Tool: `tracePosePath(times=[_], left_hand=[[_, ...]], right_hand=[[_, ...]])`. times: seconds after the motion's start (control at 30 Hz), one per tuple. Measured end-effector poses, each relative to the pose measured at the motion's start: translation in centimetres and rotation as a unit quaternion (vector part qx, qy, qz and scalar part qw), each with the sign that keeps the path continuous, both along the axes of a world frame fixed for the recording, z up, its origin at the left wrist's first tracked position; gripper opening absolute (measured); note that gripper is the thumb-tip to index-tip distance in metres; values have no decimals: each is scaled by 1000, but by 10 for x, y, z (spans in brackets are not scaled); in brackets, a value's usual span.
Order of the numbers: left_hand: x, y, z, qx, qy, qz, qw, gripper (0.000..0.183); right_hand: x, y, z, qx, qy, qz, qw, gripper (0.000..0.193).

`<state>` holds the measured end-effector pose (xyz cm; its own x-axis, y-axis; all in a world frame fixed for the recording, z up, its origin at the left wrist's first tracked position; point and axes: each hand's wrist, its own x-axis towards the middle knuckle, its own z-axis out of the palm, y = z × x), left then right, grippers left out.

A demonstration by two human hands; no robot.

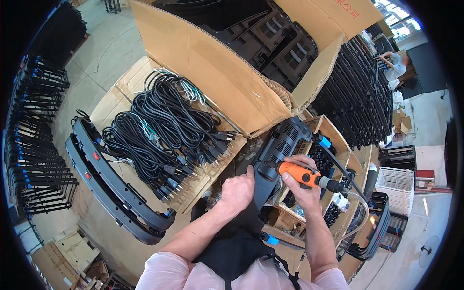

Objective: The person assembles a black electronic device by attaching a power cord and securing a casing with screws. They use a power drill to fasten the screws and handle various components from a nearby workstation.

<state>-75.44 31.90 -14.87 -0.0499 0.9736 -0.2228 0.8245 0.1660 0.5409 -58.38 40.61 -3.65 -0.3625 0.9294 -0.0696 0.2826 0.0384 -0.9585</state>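
A long black plastic housing [282, 149] with vent slots lies in front of me, its lower end running toward my apron. My right hand [305, 189] is wrapped round an orange air screwdriver [298, 175], which has a hose at its back end. The tool's front end points left at the housing, and its tip is hidden. At the housing's left edge is my left hand [238, 191], index finger stretched onto the part and the other fingers curled in. Whatever those curled fingers hold, if anything, is hidden.
Bundled black power cords [169, 113] lie on cardboard to the left, beside curved dark frames [113, 181]. A large carton [208, 63] of black panels stands ahead. Right of the housing is a wooden parts tray [333, 126]. Another person [397, 66] is far right.
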Motion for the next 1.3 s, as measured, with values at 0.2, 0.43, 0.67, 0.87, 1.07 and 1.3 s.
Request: tracePosePath(times=[0.2, 0.43, 0.67, 0.87, 1.07, 1.3], left_hand=[[5, 6, -2, -19, 33, -8, 999, 47], [-1, 6, 3, -34, 4, 0, 999, 44], [-2, -29, 5, -61, -465, 207, 859, 28], [23, -60, 0, -240, -760, 256, 546, 29], [36, -69, -15, -247, -818, 301, 423, 32], [43, -73, -7, -239, -803, 327, 437, 36]], right_hand=[[0, 1, -3, -5, 5, -5, 1000, 52], [-5, 4, -13, 5, -28, 13, 1000, 53], [-16, 7, -19, 40, -65, 49, 996, 47], [-28, 12, -14, 27, -118, 106, 987, 36], [-26, 17, -15, 8, -98, 97, 990, 35], [-21, 6, -12, 24, -20, 63, 998, 50]])
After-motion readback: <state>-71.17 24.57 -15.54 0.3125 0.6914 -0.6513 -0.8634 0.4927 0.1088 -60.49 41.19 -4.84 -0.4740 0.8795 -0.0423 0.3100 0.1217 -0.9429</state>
